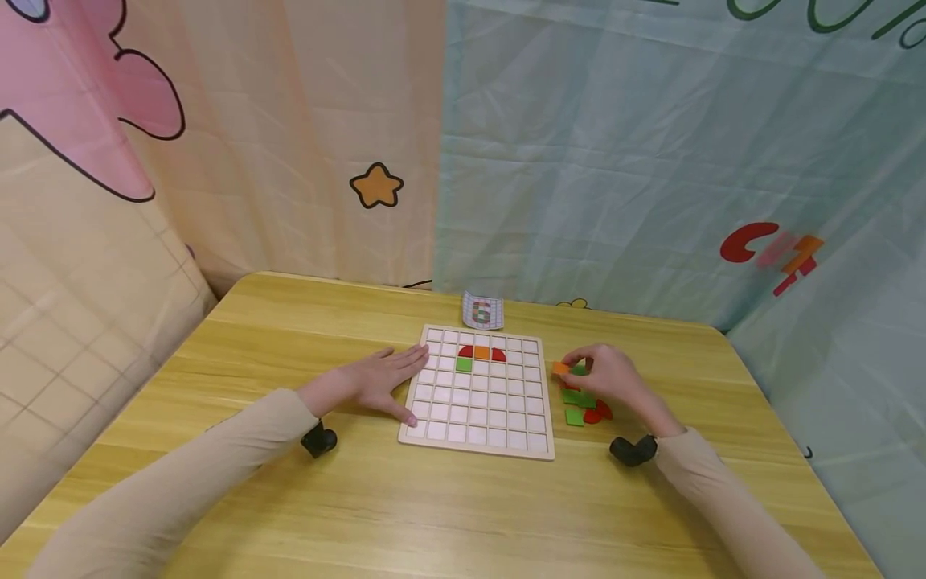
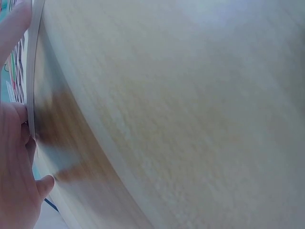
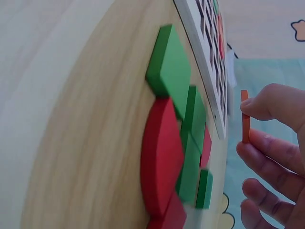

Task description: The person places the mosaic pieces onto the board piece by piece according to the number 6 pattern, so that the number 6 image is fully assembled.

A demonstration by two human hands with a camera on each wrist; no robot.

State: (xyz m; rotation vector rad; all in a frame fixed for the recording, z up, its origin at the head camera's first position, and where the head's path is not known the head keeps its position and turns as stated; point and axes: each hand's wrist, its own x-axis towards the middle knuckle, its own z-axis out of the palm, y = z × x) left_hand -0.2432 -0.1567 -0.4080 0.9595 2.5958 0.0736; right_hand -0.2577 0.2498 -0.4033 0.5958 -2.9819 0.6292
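Observation:
A white wooden grid board [image 1: 477, 418] lies on the yellow table. In its upper rows sit two red curved pieces [image 1: 498, 355], an orange square [image 1: 481, 352] between them, and a green square [image 1: 464, 364]. My left hand [image 1: 383, 378] lies flat on the table, fingers straight, touching the board's left edge [image 2: 32, 71]. To the right of the board my right hand [image 1: 604, 371] pinches a thin orange piece [image 1: 560, 368] [image 3: 245, 117] just above a pile of green pieces [image 3: 169, 71] and red pieces [image 3: 159, 157].
A small pattern card [image 1: 482, 311] stands behind the board at the table's far edge. Printed fabric curtains [image 1: 615, 161] close in the table at the back and sides. The table's [image 1: 405, 498] front part is bare wood.

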